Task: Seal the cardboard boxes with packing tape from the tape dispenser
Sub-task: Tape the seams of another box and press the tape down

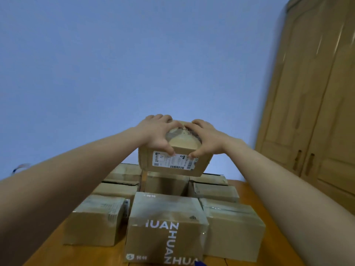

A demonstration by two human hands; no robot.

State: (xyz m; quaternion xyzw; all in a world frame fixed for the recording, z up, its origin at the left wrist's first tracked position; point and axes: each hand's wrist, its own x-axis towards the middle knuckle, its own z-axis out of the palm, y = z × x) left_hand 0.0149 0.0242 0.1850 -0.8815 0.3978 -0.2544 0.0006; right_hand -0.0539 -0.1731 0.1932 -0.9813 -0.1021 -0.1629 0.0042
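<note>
A small cardboard box (172,161) with a white shipping label on its near side is held up above the pile, tilted a little. My left hand (156,134) grips its top left edge, fingers over the far side and thumb on the label. My right hand (205,138) grips the top right edge the same way. Below it several taped cardboard boxes lie packed together on the wooden table (80,254), the nearest one printed "HUAN" (166,229). No tape dispenser is in view.
A pale blue wall fills the background. A wooden wardrobe (315,96) stands at the right, close to the table's far corner. A small blue object (198,263) pokes in at the bottom edge.
</note>
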